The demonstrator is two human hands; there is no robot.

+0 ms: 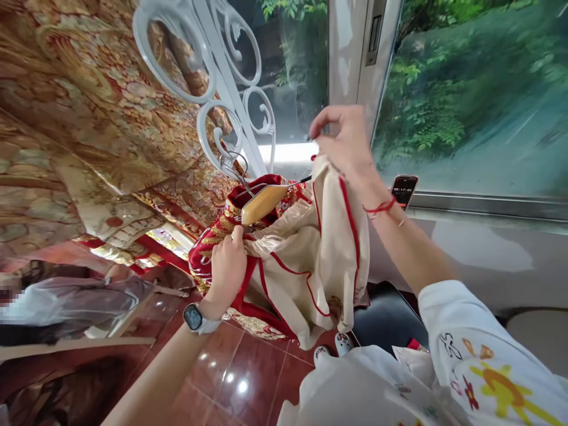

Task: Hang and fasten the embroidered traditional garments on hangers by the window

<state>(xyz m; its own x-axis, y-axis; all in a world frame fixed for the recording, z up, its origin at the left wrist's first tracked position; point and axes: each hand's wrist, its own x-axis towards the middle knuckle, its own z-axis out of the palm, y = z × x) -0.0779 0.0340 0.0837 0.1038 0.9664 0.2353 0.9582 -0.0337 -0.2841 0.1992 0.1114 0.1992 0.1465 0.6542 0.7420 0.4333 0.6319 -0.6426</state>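
A cream garment with red piping (310, 254) and a red and gold embroidered layer hangs from a wooden hanger (262, 203). The hanger's metal hook sits on a white iron window grille (222, 89). My left hand (227, 266), with a smartwatch on its wrist, grips the garment's cloth just under the hanger. My right hand (344, 145), with a red string on its wrist, pinches the garment's upper edge and lifts it; a thin dark object shows between its fingertips.
Gold and red embroidered fabric (89, 118) hangs at the left. A phone showing a timer (404, 190) leans on the window ledge. A dark stool (390, 316) stands below on red floor tiles (235, 378). Another person's sleeve (66, 302) shows at the far left.
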